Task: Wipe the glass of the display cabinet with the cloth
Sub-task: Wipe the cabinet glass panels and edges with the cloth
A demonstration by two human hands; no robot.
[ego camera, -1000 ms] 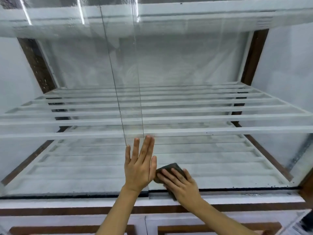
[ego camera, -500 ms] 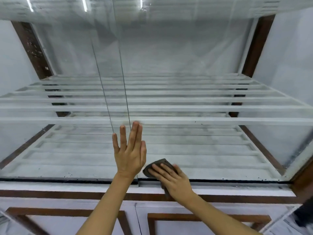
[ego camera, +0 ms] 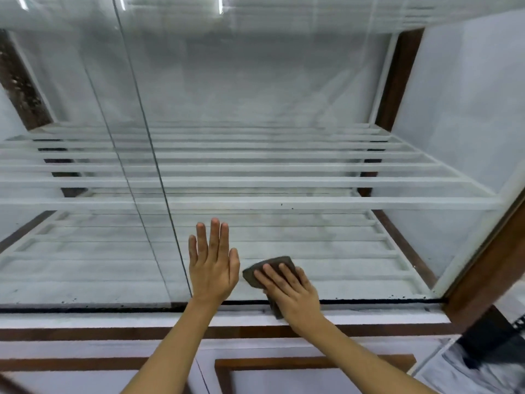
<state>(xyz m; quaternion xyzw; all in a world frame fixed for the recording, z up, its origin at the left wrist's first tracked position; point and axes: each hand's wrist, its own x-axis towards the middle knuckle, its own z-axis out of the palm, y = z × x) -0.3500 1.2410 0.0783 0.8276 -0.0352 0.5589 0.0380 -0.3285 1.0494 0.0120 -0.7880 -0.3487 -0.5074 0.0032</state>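
Note:
The display cabinet's glass front (ego camera: 284,115) fills most of the view, with two sliding panes overlapping left of centre. My left hand (ego camera: 213,265) lies flat on the lower glass with fingers spread upward, holding nothing. Just right of it my right hand (ego camera: 289,291) presses a dark grey-brown cloth (ego camera: 270,268) against the glass, close to the bottom edge. Part of the cloth hangs below my palm over the black bottom seal (ego camera: 369,302).
Behind the glass are white slatted shelves (ego camera: 284,203) on two levels. A brown wooden frame post (ego camera: 488,268) stands at the right edge. Below the glass runs a white ledge (ego camera: 113,319) with brown trim and cabinet doors (ego camera: 284,376).
Both hands have stayed low on the glass, side by side, while the view has shifted left and tilted. The cloth remains under my right hand near the bottom seal.

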